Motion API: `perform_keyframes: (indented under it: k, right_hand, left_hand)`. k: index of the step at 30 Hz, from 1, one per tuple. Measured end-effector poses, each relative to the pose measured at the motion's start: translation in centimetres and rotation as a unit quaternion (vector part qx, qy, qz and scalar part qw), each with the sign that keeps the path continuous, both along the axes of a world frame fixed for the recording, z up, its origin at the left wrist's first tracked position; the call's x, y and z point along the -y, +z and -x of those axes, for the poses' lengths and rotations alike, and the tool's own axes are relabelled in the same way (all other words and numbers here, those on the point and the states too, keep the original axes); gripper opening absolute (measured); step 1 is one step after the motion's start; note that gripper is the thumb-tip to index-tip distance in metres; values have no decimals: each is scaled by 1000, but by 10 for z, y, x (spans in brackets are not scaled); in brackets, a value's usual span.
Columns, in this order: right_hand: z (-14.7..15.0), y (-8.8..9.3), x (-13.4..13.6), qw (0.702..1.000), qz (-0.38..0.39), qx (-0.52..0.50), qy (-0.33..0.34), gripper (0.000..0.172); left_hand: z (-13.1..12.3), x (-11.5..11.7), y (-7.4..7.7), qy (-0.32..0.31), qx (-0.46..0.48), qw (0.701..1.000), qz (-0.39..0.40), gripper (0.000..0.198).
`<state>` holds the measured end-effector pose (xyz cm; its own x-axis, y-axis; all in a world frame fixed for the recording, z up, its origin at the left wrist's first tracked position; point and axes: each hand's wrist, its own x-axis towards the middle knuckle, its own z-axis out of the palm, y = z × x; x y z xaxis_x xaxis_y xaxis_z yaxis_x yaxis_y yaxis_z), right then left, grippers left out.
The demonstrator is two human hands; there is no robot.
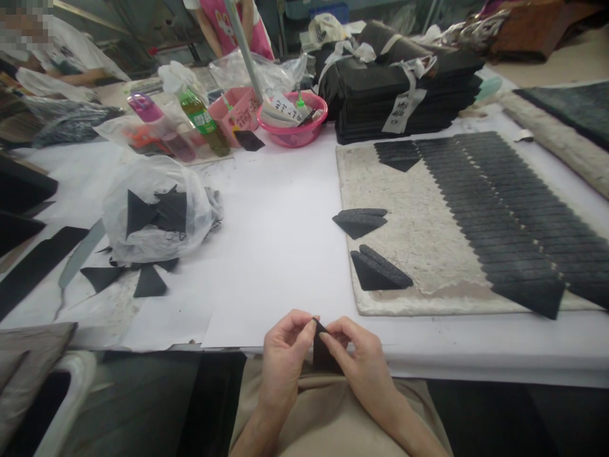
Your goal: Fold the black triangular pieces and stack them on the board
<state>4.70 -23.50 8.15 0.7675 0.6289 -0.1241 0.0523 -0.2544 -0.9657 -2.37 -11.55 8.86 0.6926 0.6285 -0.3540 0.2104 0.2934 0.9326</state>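
Close to my body, at the table's front edge, my left hand (pixel 285 355) and my right hand (pixel 359 352) pinch a small black fabric piece (pixel 324 352) between them. Its pointed tip is up between my left thumb and finger, and my right thumb presses on its side. The lower part drops in front of my lap. Beyond my hands, to the right, two folded black pieces (pixel 380 270) lie at the left edge of a pale, worn board (pixel 404 190). Overlapping rows of black pointed pieces (pixel 504 209) cover the right side of that board.
On the left, a clear plastic bag (pixel 157 168) holds black scraps, with triangles (pixel 151 282) beside it. Behind stand a green-labelled bottle (pixel 202 117), a pink basin (pixel 297 130) and a tied stack of black fabric (pixel 404 89). Other people are across the table.
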Motion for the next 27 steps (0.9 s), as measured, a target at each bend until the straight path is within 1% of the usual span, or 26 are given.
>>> perform_keyframes:
  k: [7,14,19,22,27]
  right_hand:
    - [-1,-1,0,1000,-8,-23,-5,16]
    - [-1,-2,0,998,-23,-51,-12,20]
    - [-1,1,0,998,-29,-44,-18,22]
    - [-1,2,0,999,-29,-40,-16,21]
    - [0,1,1,999,-31,-30,-10,20]
  left_hand:
    - [-1,0,0,2,-7,1000,0,13]
    - [-1,1,0,-2,-1,1000,9,12]
    - [-2,3,-1,-9,-8,1000,20,13]
    - [-2,4,-2,-15,-6,1000,16,13]
    - [-2,3,-4,-8,-1,1000,3,12]
